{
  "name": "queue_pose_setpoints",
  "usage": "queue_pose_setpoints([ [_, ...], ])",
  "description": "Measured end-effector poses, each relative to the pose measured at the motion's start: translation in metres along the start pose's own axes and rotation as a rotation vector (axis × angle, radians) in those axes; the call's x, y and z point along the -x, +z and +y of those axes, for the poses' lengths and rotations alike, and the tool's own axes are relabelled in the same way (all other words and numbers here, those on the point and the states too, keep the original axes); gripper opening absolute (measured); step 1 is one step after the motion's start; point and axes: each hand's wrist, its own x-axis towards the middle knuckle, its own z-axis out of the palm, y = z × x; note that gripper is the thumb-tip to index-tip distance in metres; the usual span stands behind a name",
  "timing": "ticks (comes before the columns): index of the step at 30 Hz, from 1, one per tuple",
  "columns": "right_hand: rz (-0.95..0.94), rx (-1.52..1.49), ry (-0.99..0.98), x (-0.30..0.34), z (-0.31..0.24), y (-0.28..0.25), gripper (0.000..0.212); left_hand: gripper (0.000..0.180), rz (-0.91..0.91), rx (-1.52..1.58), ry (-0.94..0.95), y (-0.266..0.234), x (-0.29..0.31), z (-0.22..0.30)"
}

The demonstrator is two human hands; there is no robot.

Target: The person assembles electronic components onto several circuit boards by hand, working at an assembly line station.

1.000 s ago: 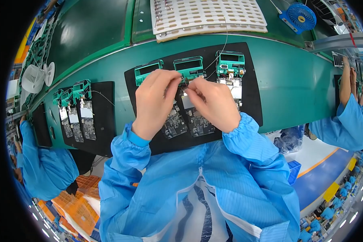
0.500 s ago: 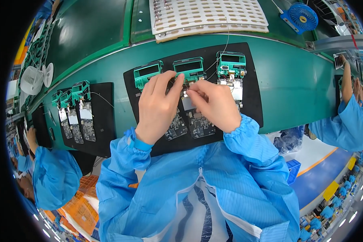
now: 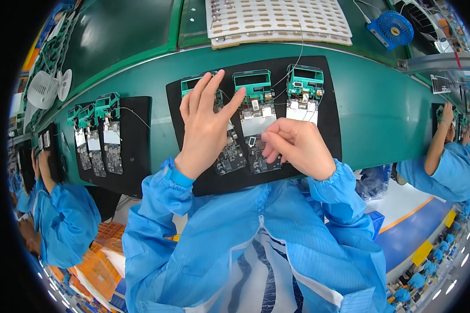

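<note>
Three green plastic frames with circuit boards attached lie on a black mat in front of me. My left hand (image 3: 203, 128) is open, its fingers spread over the left frame (image 3: 190, 83) and hiding much of that assembly. The middle frame (image 3: 252, 79) and its silver plate (image 3: 258, 124) are uncovered. Over the right edge of the middle circuit board (image 3: 263, 160) is my right hand (image 3: 300, 148), thumb and forefinger pinched together. Whatever they hold, if anything, is too small to tell. Near the right wrist lies the right assembly (image 3: 305, 86), with a thin cable running up from it.
Another black mat (image 3: 136, 156) on the left carries several similar assemblies. A white slotted tray (image 3: 282, 21) lies at the back, with a blue fan (image 3: 391, 28) to its right and a white fan (image 3: 44, 96) far left. Co-workers in blue sleeves (image 3: 70, 219) sit on both sides.
Both hands have parted from the middle frame. My right hand has drawn back towards me and to the right; my left hand's fingers have spread, uncovering the middle assembly.
</note>
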Motion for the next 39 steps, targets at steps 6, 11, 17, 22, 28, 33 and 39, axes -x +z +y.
queue_pose_setpoints([
  [6, -0.033, -0.142, -0.032, 0.006, -0.005, 0.015, 0.017, 0.059, 0.078, 0.165, -0.011, 0.001, 0.003, -0.008],
  [11, -0.014, -0.294, -0.074, 0.000, -0.007, 0.030, 0.017, 0.027, 0.124, 0.892, -0.245, -0.025, 0.010, -0.004],
  [17, -0.006, -0.309, -0.134, -0.018, -0.016, 0.062, 0.012, 0.016, 0.080, 1.224, -0.523, -0.041, 0.034, -0.008],
  [22, 0.159, 0.015, -0.394, -0.035, -0.008, 0.085, 0.007, 0.015, 0.088, 1.222, -0.582, -0.050, 0.033, -0.031],
  [28, 0.283, 0.394, -0.627, -0.063, -0.008, 0.104, 0.011, 0.015, 0.164, 0.619, -0.359, -0.043, 0.019, -0.057],
  [33, 0.323, 0.489, -0.658, -0.073, -0.003, 0.105, 0.012, 0.015, 0.217, 0.473, -0.226, -0.030, 0.015, -0.060],
  [39, 0.323, 0.514, -0.622, -0.073, -0.004, 0.097, 0.013, 0.016, 0.173, 0.410, -0.160, -0.025, 0.012, -0.062],
])
